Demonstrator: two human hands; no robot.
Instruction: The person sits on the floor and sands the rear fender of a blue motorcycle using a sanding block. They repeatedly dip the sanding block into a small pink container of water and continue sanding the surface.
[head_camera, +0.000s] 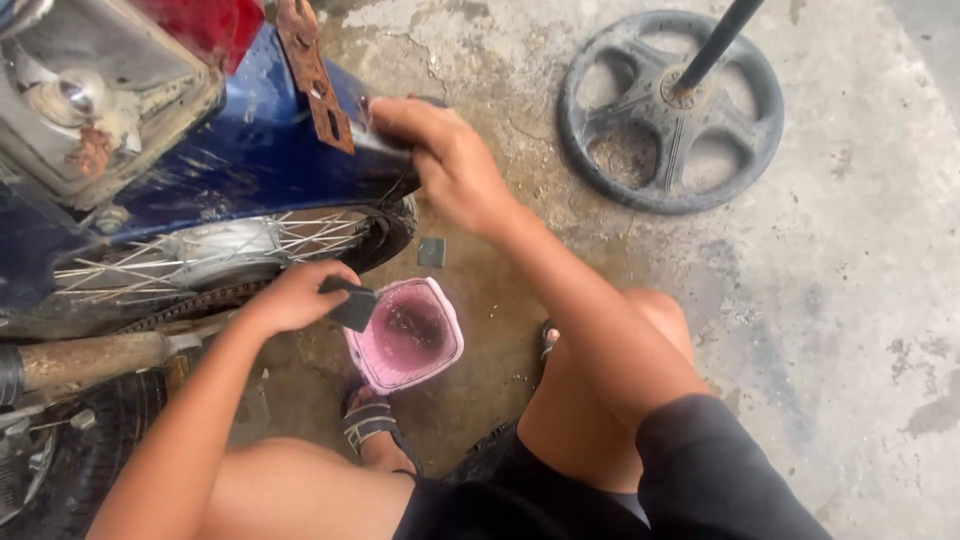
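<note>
The left hand (295, 297) pinches a small dark square of abrasive sheet (352, 306) between thumb and fingers, holding it tilted just over the near rim of a pink tub (440, 305) on the concrete floor (840, 300), its lower corner pointing into the tub. The right hand (445, 160) presses flat, fingers together, on the blue rear fender (250, 160) of a motorcycle, fingertips pointing left toward a rusty bracket (315, 75) above the spoked wheel (210, 250)

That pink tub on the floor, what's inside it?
The pink tub holds murky, dark liquid. The small dark sheet in the left hand covers its near-left rim.
</note>
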